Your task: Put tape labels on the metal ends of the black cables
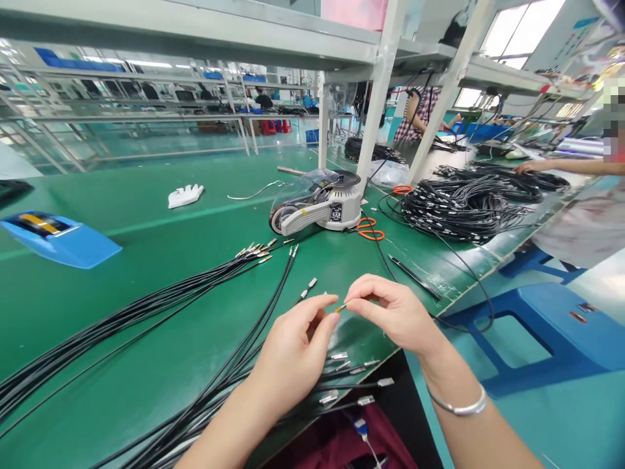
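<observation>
My left hand is closed around a thin black cable, most of which its fingers hide. At the thumb tip the cable's end shows, with an amber band on it. My right hand pinches that end's tip between thumb and index finger. Under and beside my left hand lie several black cables with metal connectors on their ends. Just past my left fingers sits another silvery connector. A second bundle of black cables runs across the left of the green table.
A grey tape dispenser stands ahead, beside orange-handled scissors. A black pen-like tool lies to the right. Further off are coiled cables, a white glove and a blue tape holder. A blue stool stands right; people work beyond.
</observation>
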Action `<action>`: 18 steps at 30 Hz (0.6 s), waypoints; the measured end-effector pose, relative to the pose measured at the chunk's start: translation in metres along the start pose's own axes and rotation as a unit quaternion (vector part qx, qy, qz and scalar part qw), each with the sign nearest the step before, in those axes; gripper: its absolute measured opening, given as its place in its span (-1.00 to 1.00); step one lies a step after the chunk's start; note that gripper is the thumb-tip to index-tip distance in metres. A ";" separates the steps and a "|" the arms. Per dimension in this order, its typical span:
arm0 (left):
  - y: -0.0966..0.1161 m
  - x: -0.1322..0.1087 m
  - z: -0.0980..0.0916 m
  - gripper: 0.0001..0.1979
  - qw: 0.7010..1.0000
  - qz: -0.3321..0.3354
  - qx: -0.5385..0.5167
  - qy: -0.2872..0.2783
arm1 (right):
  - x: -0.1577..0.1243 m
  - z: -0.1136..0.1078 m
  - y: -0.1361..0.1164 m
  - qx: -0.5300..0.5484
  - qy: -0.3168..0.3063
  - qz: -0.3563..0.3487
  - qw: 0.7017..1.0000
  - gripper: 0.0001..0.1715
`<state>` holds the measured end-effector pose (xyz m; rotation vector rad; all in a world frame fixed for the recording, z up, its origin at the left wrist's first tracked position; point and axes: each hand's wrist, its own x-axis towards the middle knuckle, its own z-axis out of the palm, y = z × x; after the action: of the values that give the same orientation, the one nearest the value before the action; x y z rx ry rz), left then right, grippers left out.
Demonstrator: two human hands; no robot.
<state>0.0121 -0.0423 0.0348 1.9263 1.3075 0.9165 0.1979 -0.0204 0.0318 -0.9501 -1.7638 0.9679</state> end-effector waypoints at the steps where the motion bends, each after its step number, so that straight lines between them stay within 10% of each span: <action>1: 0.000 0.000 0.001 -0.77 1.000 0.017 0.008 -0.003 | -0.002 0.001 -0.001 -0.015 0.003 -0.006 1.000 -0.90; 9: 0.007 0.000 0.001 -0.73 0.993 0.073 0.060 -0.065 | -0.012 -0.006 -0.014 -0.145 -0.051 -0.054 0.987 -0.95; 18: 0.007 -0.002 -0.053 -0.67 0.991 -0.092 0.089 -0.046 | -0.012 0.000 0.005 -0.103 0.002 0.000 0.995 -0.89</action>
<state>-0.0281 -0.0405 0.0699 1.9165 1.5256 0.6304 0.2027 -0.0287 0.0234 -1.0801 -1.8862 0.7935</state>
